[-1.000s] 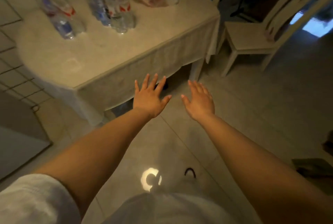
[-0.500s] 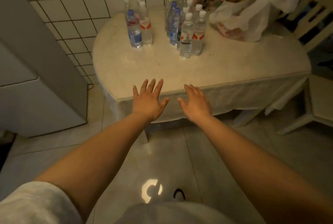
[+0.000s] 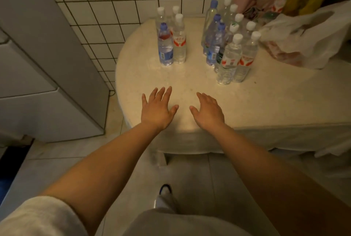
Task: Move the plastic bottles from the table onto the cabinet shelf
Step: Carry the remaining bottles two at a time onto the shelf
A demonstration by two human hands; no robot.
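Reaching for the first bottles
Left hand [image 3: 157, 109] and right hand [image 3: 209, 111] hover spread, empty; take 1 near bottle [image 3: 165, 45] each, low around the body.

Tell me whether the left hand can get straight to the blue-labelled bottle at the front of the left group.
Probably yes. The left hand is open above the table, and only bare tabletop lies between it and the blue-labelled bottle, which stands at the front of its group.
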